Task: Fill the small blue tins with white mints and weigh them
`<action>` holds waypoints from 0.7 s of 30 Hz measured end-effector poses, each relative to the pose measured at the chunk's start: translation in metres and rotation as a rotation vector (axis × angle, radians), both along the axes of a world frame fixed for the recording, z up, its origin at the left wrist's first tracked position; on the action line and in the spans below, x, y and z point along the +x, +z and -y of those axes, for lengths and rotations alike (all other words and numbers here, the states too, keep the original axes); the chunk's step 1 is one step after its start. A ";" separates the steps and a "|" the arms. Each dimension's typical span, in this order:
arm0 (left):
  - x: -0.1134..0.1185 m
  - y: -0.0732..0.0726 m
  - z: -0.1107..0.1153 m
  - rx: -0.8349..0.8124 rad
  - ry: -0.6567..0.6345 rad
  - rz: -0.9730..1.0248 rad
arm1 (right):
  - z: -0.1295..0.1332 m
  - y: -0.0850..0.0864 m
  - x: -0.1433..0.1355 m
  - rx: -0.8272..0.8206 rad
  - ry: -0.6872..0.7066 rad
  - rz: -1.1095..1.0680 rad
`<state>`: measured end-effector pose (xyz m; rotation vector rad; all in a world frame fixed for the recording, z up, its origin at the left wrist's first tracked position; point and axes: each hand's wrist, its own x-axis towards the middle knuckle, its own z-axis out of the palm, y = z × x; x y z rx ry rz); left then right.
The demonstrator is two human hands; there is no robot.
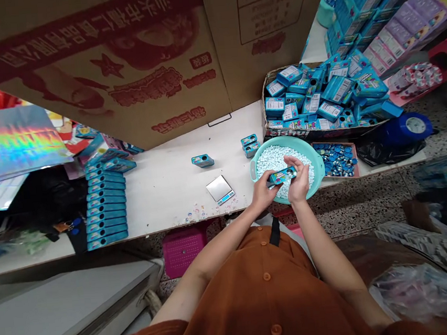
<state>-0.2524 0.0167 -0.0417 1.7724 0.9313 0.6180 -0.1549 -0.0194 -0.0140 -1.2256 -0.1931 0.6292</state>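
Over a turquoise basin (319,171) of small white pellets (273,154), my left hand (264,191) is closed on a small blue box (282,176). My right hand (299,180) is cupped at the box's right end, its fingers apart; some white pellets show by its palm, near the box's round hole. Left of the basin stand two more blue boxes (251,146). A single blue box (203,161) stands further left, behind a small scale (220,189).
A large cardboard carton (119,67) borders the table's back. An open carton of blue boxes (319,95) sits behind the basin. A tray of blue caps (335,160) is to its right. Blue boxes (106,210) are stacked at the left. A pink stool (184,250) is below.
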 end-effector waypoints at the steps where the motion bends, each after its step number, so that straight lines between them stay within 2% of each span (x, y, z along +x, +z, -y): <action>1: -0.002 0.001 -0.001 0.013 -0.028 -0.003 | 0.001 -0.004 0.001 0.017 0.002 -0.038; 4: -0.007 0.004 -0.005 0.081 -0.088 -0.039 | 0.006 -0.013 0.002 0.047 0.030 -0.132; 7: -0.013 0.004 -0.007 0.126 -0.097 -0.085 | 0.009 -0.016 -0.001 0.066 0.079 -0.130; 13: -0.023 0.002 -0.006 0.048 -0.029 -0.101 | 0.005 -0.014 -0.012 0.044 0.072 -0.168; 16: -0.031 0.002 -0.006 0.001 0.042 -0.073 | 0.002 -0.021 -0.016 0.049 0.037 -0.211; 18: -0.041 0.000 -0.007 0.028 0.123 -0.047 | 0.003 -0.030 -0.016 0.010 0.008 -0.258; 21: -0.074 -0.012 -0.013 0.110 0.292 -0.088 | 0.010 -0.043 -0.010 -0.097 -0.011 -0.284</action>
